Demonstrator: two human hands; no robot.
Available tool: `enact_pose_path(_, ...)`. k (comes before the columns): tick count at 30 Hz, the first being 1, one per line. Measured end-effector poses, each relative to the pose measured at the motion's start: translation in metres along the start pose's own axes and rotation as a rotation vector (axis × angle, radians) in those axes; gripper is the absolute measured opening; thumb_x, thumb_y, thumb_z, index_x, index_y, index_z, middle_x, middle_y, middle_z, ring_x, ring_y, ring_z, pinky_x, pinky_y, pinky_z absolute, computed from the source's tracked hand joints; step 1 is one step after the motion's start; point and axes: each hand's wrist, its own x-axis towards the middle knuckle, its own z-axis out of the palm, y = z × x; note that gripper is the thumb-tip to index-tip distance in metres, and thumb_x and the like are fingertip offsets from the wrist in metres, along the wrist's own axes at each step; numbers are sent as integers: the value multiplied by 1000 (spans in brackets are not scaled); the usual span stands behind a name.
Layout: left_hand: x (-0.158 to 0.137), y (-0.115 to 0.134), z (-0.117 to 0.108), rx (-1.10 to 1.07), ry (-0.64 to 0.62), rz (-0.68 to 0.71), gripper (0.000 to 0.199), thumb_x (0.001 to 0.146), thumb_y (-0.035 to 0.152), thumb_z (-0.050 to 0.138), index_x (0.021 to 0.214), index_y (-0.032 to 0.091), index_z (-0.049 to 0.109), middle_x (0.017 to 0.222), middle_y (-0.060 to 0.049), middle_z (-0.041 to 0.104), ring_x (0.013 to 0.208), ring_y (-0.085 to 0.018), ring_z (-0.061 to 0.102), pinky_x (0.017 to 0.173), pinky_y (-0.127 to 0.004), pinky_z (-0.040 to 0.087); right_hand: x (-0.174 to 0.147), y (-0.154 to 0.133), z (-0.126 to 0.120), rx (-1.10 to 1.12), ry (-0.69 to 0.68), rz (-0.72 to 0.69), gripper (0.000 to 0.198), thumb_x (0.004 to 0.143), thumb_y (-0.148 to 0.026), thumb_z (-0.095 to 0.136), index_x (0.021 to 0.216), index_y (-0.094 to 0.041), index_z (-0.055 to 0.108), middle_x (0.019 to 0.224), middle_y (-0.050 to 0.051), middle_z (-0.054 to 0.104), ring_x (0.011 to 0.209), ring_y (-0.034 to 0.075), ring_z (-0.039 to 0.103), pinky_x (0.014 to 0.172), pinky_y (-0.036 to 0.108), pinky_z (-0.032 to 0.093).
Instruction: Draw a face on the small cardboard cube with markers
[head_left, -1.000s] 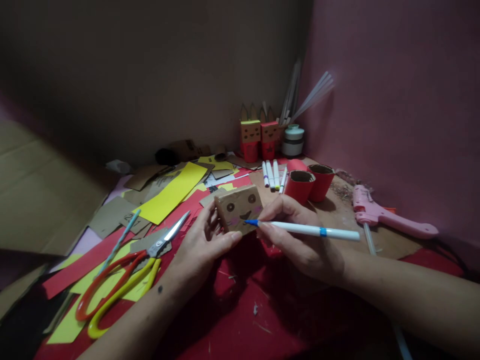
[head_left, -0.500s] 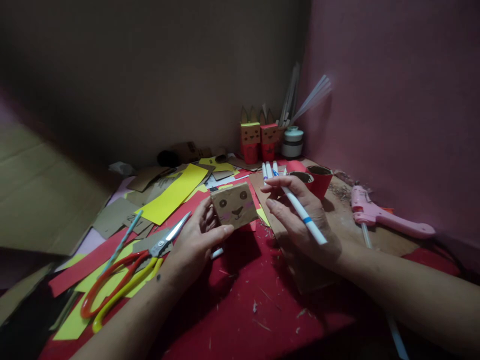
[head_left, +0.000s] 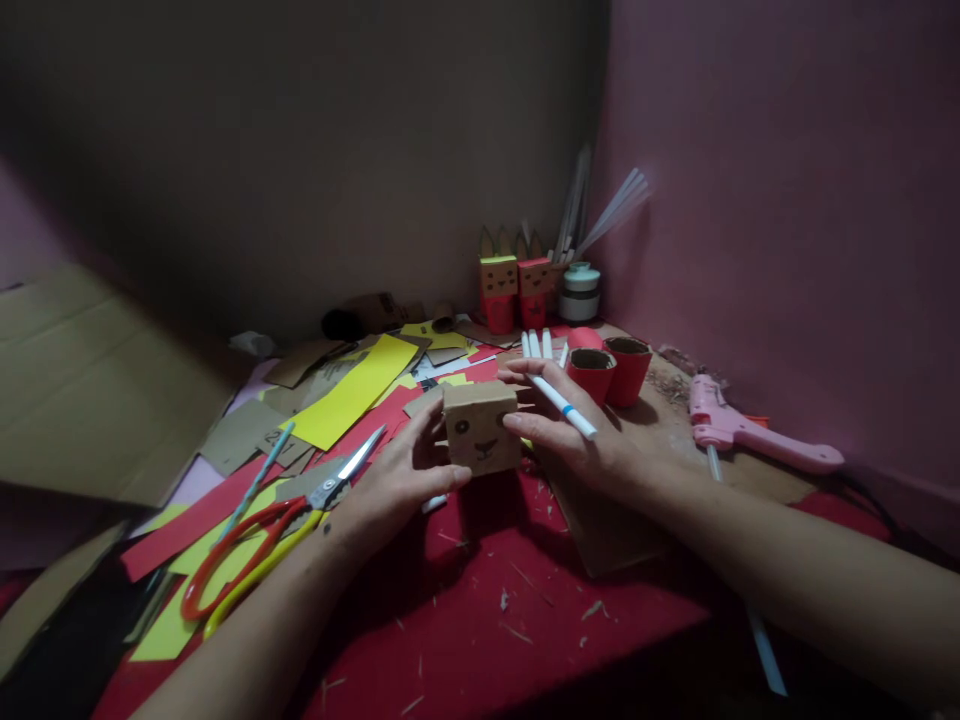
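Observation:
A small cardboard box (head_left: 482, 458) with a drawn animal face stands upright between my hands, its front turned towards me. My left hand (head_left: 394, 480) grips its left side, thumb at the lower front corner. My right hand (head_left: 581, 445) has its thumb on the box's right front edge, over part of the face. A white marker with a blue band (head_left: 562, 402) lies across that same hand, held among the fingers. Close to my left forearm are scissors (head_left: 322, 495) with red and yellow handles. A white stick-like end (head_left: 433, 503) shows under my left hand.
Yellow paper (head_left: 356, 390) and cardboard scraps cover the left. Two red cups (head_left: 628, 372) stand behind my right hand, with white markers (head_left: 535, 344) beside them. A pink glue gun (head_left: 750, 435) lies right. Two box-headed figures (head_left: 499, 290) and a lidded jar (head_left: 580, 292) stand at the back.
My right hand has moved left and its thumb now touches the box, the marker still in hand. The box has turned to face me more squarely.

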Motion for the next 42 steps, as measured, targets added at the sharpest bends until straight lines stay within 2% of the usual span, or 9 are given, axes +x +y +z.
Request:
enact_pose_path(4,0,0,-1,20,-37,-3,71,76,27,79,143,31,56,144,-9,62,138,-42,48,108,-53,46,1,1,0,-4,39,-7,32,83,-31,72,114,-29,61,125,9,66,124,35,58,101,52,50)
enact_pose_path(10,0,1,-2,60,-9,11,59,75,26,81,132,31,67,139,-10,66,135,-42,52,110,-58,42,2,3,0,31,-4,42,32,86,-33,68,116,-28,59,110,8,70,127,34,55,99,52,49)
enact_pose_path(15,0,3,2,21,6,29,71,74,21,79,142,31,58,147,-11,59,140,-39,47,116,-57,35,3,5,1,43,7,79,37,86,-40,66,118,-25,56,113,10,67,124,33,57,98,51,50)
enact_pose_path(19,2,5,4,63,37,31,80,69,19,82,143,29,55,151,-11,55,144,-39,43,118,-53,33,4,-1,3,102,-8,91,36,82,-33,66,114,-25,54,119,11,65,118,31,60,98,49,50)
enact_pose_path(23,4,5,6,90,14,54,79,69,19,82,143,27,54,148,-12,57,142,-39,45,116,-55,35,4,-5,1,103,-34,71,35,78,-25,66,111,-25,54,121,11,66,115,30,62,98,48,51)
enact_pose_path(28,7,-8,3,158,32,97,83,69,24,82,145,23,50,153,-18,50,141,-39,47,115,-57,35,6,0,1,142,-71,71,43,72,-22,63,113,-23,54,121,10,64,111,29,61,97,49,50)
enact_pose_path(35,9,-29,-3,354,71,119,96,70,18,79,155,18,34,156,-21,45,145,-40,39,121,-59,22,6,0,-1,53,-83,146,55,66,-16,59,121,-23,52,119,11,65,114,32,59,93,47,50)
enact_pose_path(38,6,-22,-3,382,51,127,94,72,19,75,156,18,33,158,-21,42,146,-38,39,120,-55,28,7,1,-1,22,-94,144,54,67,-17,57,121,-23,52,118,12,66,110,31,62,91,45,51)
enact_pose_path(42,2,-6,-8,454,79,91,78,76,24,67,149,22,43,152,-17,48,142,-37,44,113,-50,39,10,3,1,-18,-106,68,56,64,-20,56,120,-20,52,124,14,63,116,33,59,97,46,49)
